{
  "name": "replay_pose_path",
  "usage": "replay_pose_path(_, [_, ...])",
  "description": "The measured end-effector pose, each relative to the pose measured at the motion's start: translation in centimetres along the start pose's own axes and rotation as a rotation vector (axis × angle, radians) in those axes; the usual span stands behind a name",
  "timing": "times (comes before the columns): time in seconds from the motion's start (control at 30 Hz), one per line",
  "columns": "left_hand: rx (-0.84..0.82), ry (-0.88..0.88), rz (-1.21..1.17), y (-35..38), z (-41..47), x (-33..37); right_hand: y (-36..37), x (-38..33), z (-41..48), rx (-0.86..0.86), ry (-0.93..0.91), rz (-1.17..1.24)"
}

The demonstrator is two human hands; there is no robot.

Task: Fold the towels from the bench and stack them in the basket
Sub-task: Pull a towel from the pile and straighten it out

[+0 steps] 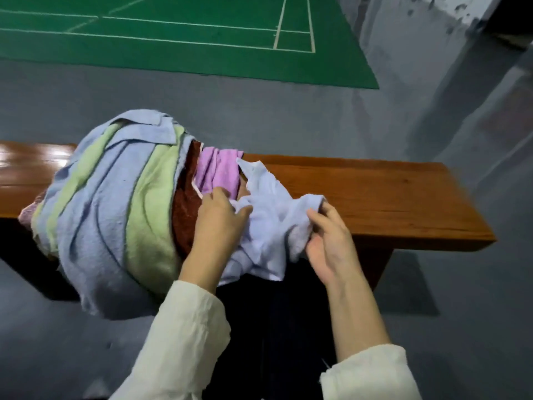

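A crumpled pale lavender towel [268, 223] lies on the near edge of the wooden bench [375, 194], partly hanging over it. My left hand [219, 217] rests on the towel's left side, thumb and fingers closing on a fold. My right hand [328, 241] pinches the towel's right corner between thumb and fingers. To the left sits a big heap of towels [115, 203]: blue and light green ones on top, a dark red one [184, 212] and a pink-purple one [219, 171] beside it. No basket shows.
The bench's right half is bare wood, ending at about a third from the frame's right edge. Grey floor surrounds it, with a green court mat [202, 33] beyond. My dark trousers [277, 327] are just below the bench edge.
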State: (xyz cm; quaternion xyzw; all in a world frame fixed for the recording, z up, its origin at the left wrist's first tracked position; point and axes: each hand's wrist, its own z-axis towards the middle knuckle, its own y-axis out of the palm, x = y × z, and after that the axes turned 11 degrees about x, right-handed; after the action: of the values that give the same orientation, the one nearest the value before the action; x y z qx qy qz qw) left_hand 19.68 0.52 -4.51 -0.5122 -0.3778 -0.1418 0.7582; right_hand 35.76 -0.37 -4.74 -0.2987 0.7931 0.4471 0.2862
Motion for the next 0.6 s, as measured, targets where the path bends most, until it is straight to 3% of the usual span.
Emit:
replay_pose_path(0.1, [-0.009, 0.036, -0.28, 0.6, -3.7, 1.9, 0.9, 1.6, -0.6, -0.12, 0.109, 0.084])
replay_pose_path(0.2, [0.003, 0.081, -0.329, 1.5, -5.6, 2.0, 1.2, 2.3, -0.9, -0.166, 0.184, 0.137])
replay_pose_path(0.4, [-0.029, -0.065, -0.523, 0.8, -3.8, -0.5, -0.1, 2.8, -1.3, -0.11, 0.195, 0.051])
replay_pose_path(0.5, [-0.006, -0.121, -0.52, 0.9, -3.9, -0.8, -0.2, 2.5, -1.6, -0.11, 0.166, -0.042])
replay_pose_path(0.6, [0.022, -0.126, -0.364, 1.2, -4.4, -1.3, 0.0, 1.9, -2.1, -0.081, 0.065, -0.243])
